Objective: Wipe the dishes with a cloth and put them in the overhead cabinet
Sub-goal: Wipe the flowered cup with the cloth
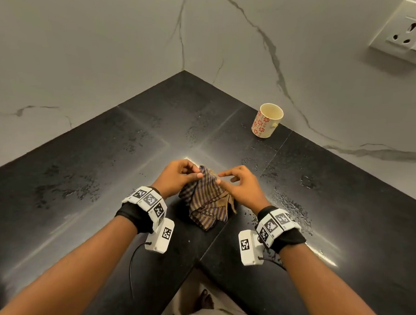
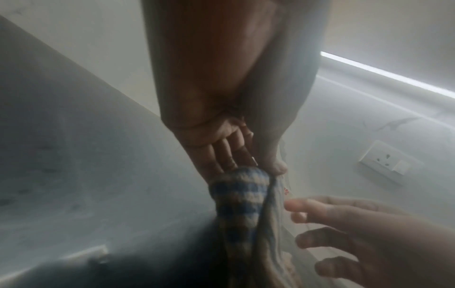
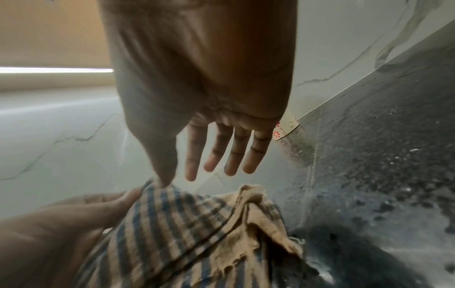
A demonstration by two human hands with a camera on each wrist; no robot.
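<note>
Head view: high, looking down and forward into counter [image 1: 80, 174] corner; both forearms, wall socket [image 1: 406, 35], cup [image 1: 268, 120] in frame.
Left wrist view: close under palm, along fingers, facing right toward socket [image 2: 391, 162].
Right wrist view: close under palm, facing cup [image 3: 286, 127] and wall.
Shared by all: cloth [image 1: 207, 198] between hands.

Black wet countertop [image 1: 104, 176]: floral mug [image 1: 266, 120] upright near wall; striped cloth [image 1: 207, 205] bunched.
</note>
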